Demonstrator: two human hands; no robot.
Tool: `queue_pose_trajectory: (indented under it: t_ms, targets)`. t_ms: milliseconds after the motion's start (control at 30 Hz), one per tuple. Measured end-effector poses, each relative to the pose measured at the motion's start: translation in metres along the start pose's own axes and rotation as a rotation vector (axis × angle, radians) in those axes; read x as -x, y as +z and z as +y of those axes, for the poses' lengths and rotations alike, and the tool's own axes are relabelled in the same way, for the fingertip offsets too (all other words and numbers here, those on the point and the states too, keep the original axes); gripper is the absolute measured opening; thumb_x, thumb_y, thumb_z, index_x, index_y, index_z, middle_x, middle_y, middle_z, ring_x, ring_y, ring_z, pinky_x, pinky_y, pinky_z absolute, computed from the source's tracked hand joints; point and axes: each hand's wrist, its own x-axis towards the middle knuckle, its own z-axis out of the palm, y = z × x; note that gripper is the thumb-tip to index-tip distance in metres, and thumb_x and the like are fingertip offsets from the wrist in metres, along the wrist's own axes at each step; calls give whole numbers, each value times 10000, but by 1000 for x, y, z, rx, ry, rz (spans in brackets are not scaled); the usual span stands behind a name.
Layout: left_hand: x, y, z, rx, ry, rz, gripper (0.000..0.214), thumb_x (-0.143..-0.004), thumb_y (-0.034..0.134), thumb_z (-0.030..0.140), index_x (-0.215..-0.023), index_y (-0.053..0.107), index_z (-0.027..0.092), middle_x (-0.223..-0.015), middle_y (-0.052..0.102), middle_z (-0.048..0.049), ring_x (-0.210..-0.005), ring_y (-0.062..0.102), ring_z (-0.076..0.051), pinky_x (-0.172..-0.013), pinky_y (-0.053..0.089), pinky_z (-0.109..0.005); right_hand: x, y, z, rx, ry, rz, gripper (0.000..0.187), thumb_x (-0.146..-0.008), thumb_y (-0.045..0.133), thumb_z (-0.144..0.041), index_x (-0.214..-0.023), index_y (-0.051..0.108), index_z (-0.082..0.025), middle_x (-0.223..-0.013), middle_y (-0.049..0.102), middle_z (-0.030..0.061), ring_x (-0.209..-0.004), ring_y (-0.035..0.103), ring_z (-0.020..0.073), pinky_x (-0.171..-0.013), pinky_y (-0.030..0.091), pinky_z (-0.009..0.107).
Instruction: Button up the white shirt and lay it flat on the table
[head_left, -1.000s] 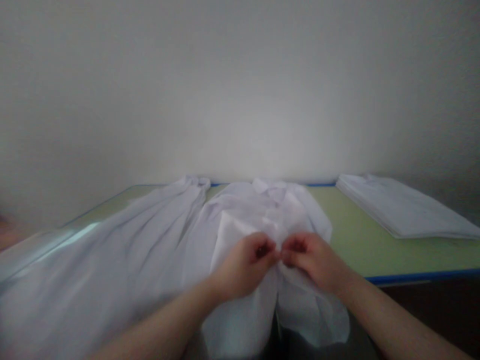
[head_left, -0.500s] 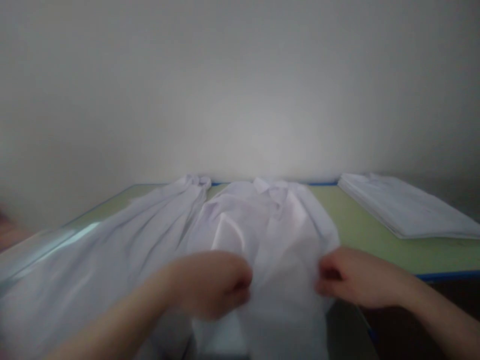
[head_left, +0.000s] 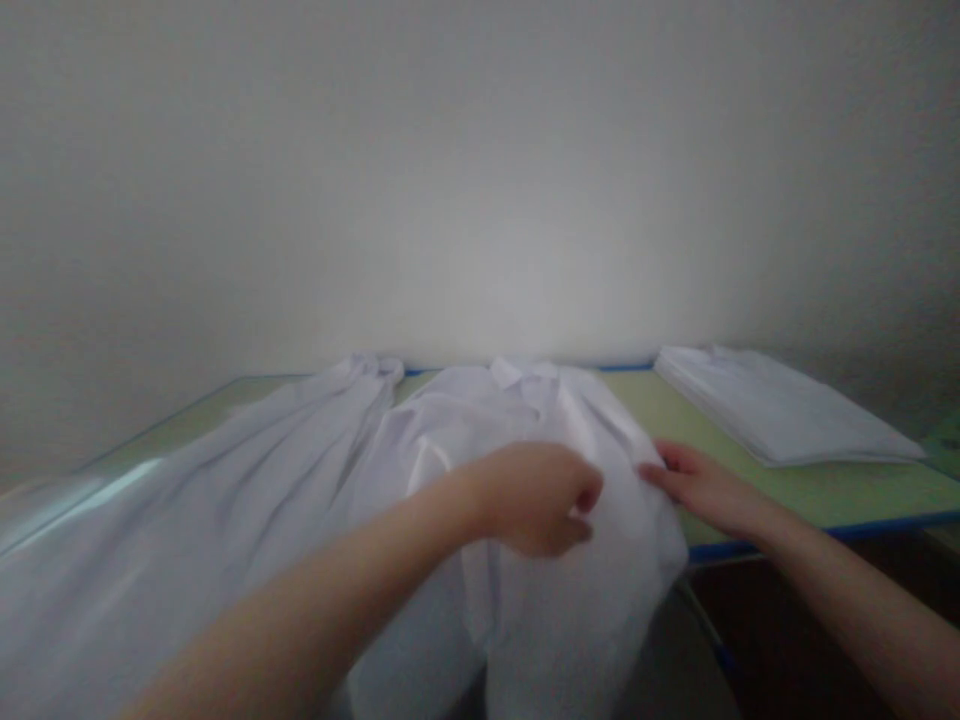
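Observation:
A white collared shirt (head_left: pixel 442 400) lies across the middle of the table, its lower part hanging over the near edge toward me. Thumb and fingers of my right hand (head_left: pixel 701 485) pinch the cloth at the shirt's right side. Over the front of the same shirt is my left hand (head_left: pixel 536 500), its fingers curled and the fingertips brought together. Whether cloth is caught in that left pinch is hidden. Below the left hand the hanging cloth parts in a slit.
Another white garment (head_left: pixel 247 490) is spread on the left, its folds running toward me. A flat folded white stack (head_left: pixel 787 410) rests at the right on the green table (head_left: pixel 720 440), which has a blue edge. A pale wall (head_left: pixel 480 180) stands behind.
My left hand has moved right and up across the shirt. My right hand has shifted slightly up along its side. The hanging cloth has changed shape, and the view has turned slightly right.

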Motion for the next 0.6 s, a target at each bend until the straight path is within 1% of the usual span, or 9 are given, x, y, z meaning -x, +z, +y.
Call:
queue_pose_trajectory:
  t_ms: [33, 67, 133, 200, 267, 333, 400, 500, 600]
  targets:
    - [-19, 1, -1, -3, 88, 52, 162, -685, 648, 203, -843, 682, 208, -808, 654, -56, -697, 580, -197, -673, 430, -302, 1, -2, -3, -82, -25, 23, 433, -848, 456, -452, -1111, 576, -129, -1005, 666, 92, -853, 620, 223, -742, 477, 332]
    - [-39, 3, -3, 3, 168, 96, 299, -703, 608, 144, -995, 655, 188, -989, 645, -87, -856, 591, -220, -770, 436, -307, 2, -4, -5, -136, -57, 54, 448, -850, 464, -449, -1160, 543, -137, -1047, 652, 93, -892, 615, 224, -771, 480, 340]
    - [-79, 11, -8, 23, 284, 115, 470, -693, 583, 62, -1153, 585, 158, -1185, 575, -115, -1059, 535, -236, -903, 400, -300, 4, -9, -10, -156, -128, 150, 449, -834, 508, -413, -1204, 510, -161, -1137, 616, 92, -1011, 581, 227, -861, 460, 350]
    - [-114, 22, -16, 66, 324, 71, 466, -709, 640, 135, -1170, 582, 173, -1167, 594, -103, -1025, 549, -232, -885, 408, -295, 7, -18, -10, -144, -161, 236, 432, -813, 548, -376, -1194, 517, -176, -1190, 588, 87, -1111, 532, 222, -944, 420, 345]
    - [-142, 33, -24, 94, 335, -32, 350, -731, 661, 258, -1068, 642, 166, -990, 660, -80, -861, 585, -214, -776, 431, -293, 12, -28, -4, -212, -96, 236, 424, -806, 557, -388, -1169, 527, -170, -1151, 607, 93, -1078, 558, 220, -930, 435, 350]
    - [-164, 41, -32, 101, 306, -105, 218, -766, 622, 319, -879, 692, 146, -752, 653, -42, -676, 558, -174, -658, 405, -276, 22, -40, 8, -354, 49, 120, 462, -780, 588, -414, -1161, 528, -159, -1079, 637, 103, -967, 614, 225, -854, 481, 366]
    - [-180, 45, -39, 132, 246, -88, 202, -781, 593, 315, -749, 690, 140, -625, 595, -12, -584, 500, -135, -605, 364, -258, 37, -53, 21, -473, 179, -61, 546, -704, 674, -403, -1169, 533, -154, -1049, 652, 110, -915, 635, 240, -812, 502, 381]
    - [-200, 42, -47, 277, 141, 45, 192, -770, 582, 305, -769, 681, 142, -654, 586, -4, -605, 486, -116, -606, 352, -237, 64, -69, 39, -501, 262, -258, 637, -567, 779, -336, -1142, 578, -149, -1041, 663, 109, -952, 626, 262, -847, 493, 389]
    - [-214, 33, -55, 451, -29, 191, 235, -759, 564, 338, -790, 668, 129, -647, 566, -6, -621, 479, -114, -585, 349, -226, 89, -82, 51, -508, 317, -288, 626, -538, 792, -350, -1105, 620, -146, -1031, 669, 111, -932, 632, 263, -843, 492, 391]
